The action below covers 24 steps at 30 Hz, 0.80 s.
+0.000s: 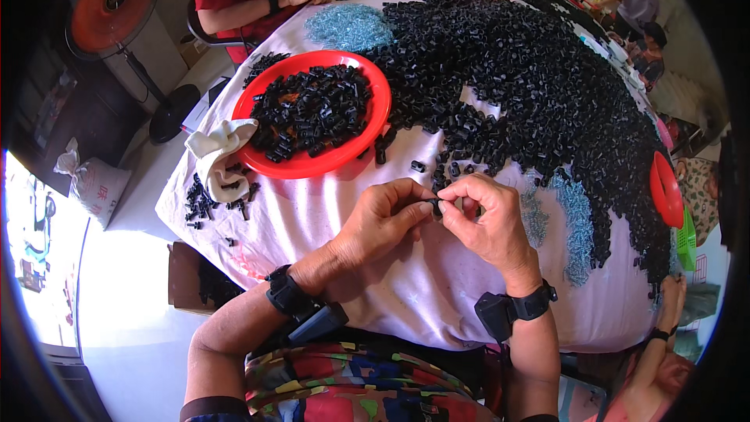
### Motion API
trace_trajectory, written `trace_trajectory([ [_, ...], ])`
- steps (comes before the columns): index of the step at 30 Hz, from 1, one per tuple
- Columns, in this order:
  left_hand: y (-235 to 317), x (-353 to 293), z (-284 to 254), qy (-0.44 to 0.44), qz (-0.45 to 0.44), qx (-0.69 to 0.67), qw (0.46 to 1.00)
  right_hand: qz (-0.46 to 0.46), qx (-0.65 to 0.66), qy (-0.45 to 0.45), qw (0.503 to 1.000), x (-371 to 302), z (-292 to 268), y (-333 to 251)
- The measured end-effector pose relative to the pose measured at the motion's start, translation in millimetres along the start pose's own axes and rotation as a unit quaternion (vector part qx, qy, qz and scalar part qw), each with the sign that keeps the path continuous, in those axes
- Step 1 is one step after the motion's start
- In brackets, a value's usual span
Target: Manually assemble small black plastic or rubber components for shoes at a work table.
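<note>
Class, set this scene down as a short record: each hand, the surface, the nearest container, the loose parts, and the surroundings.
Left hand: fingertips pinching a small black part, left hand
Held part: small black part, fine detail too small to tell
Right hand: right hand pinching at the same part
Surface: table under a pale pink cloth
Nearest container: red basin holding black parts, white cloth at its left edge
Loose parts: large black heap; small pale-blue pieces
Surroundings: standing fan at far left; other people around the table
</note>
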<state>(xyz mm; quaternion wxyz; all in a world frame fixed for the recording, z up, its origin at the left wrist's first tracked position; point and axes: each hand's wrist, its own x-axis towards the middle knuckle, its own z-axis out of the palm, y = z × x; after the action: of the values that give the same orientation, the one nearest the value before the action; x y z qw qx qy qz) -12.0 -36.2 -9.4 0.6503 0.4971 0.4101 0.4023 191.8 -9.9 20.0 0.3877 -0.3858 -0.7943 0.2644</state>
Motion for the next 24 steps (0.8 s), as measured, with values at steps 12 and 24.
trace_trajectory([
  [12, 1.6, -4.4, 6.3, 0.037, 0.056, 0.142, 0.988, -0.029, 0.004, -0.041, 0.999, 0.8, -1.4, 3.3],
  [24, -0.8, -0.9, 7.3, 0.043, -0.009, 0.026, 0.999, -0.069, -0.029, 0.011, 0.997, 1.2, 8.8, 2.6],
])
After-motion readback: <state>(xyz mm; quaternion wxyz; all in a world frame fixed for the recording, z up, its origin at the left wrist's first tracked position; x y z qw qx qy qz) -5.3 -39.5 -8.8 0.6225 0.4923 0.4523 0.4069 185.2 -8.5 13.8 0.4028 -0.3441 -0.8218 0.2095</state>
